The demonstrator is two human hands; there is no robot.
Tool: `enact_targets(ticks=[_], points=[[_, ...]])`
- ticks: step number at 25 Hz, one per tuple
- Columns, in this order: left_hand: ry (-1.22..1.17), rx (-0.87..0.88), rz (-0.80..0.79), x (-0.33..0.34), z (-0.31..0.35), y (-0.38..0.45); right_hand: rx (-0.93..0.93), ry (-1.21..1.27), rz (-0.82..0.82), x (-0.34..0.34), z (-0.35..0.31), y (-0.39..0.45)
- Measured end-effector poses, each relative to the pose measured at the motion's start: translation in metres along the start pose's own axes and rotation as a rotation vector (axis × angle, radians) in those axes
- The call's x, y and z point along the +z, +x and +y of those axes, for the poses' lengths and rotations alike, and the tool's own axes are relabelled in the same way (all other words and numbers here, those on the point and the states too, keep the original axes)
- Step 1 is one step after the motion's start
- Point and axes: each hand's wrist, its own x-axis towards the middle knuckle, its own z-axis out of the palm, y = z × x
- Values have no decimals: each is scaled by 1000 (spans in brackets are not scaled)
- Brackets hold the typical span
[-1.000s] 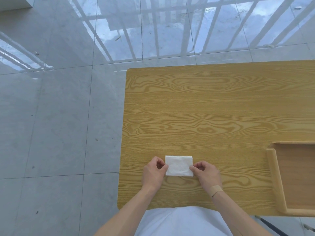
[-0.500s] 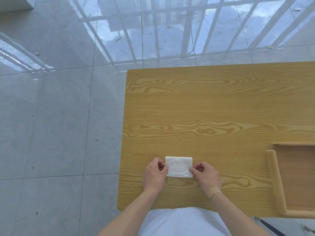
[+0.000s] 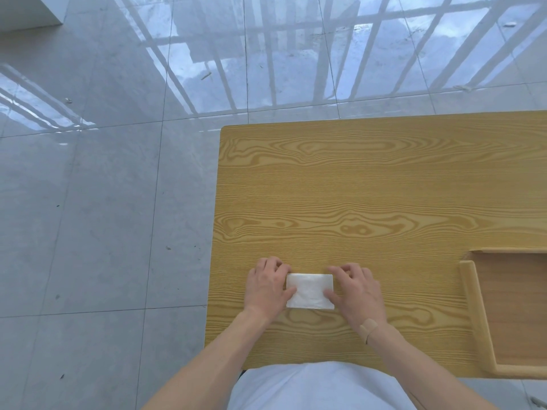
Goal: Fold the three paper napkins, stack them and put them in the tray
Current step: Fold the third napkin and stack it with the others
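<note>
between both hands' grip (image 3: 309, 287), napkins (image 3: 310, 291)

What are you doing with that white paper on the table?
A person is working on a folded white napkin that lies on a wooden table. The left hand grips its left side and the right hand grips its right side, thumbs on top. A wooden tray sits off to the right, and the part in view holds no napkins yet. Whether this is one napkin or a stack cannot be told.
</note>
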Motion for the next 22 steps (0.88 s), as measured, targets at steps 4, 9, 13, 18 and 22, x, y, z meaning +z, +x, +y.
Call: enact_targets(ticks=[4,9,13,18,22], points=[[37,15,8,1,5,1,2,-38,-31,2,-9,1],[-4,-2,-35,-3,9,7,21,-36,-80,-2,-16,14],[-33,9,-91,-6,12,9,6,5,-136,-3,-18,17],[-240,-92,-160,-11,11,7,10,140,-158,-4,-12,9],[-349,-82,-192,-24,6,6,8,360,-128,-13,-3,-4]])
